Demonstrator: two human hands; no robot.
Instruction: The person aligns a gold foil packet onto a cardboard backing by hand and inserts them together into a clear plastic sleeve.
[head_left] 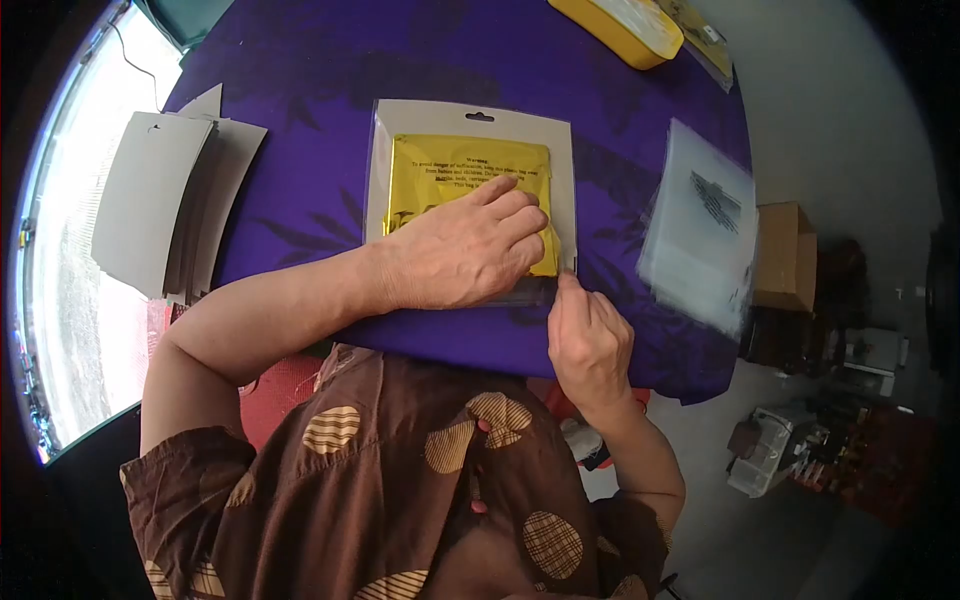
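Observation:
A flat gold packet printed with dark warning text lies over a white card with a hang hole at its top. Clear plastic bag surrounds the card, its edge showing along the sides and bottom. My left hand lies across the packet's lower part, fingers curled together; their tips are turned under, so I cannot see what they grip. At the bag's lower right corner, my right hand is closed in a pinch on the plastic edge.
A stack of white cards lies at the table's left edge. On the right is a pile of clear plastic bags, beside a cardboard box. A yellow tray sits at the far right of the purple tablecloth.

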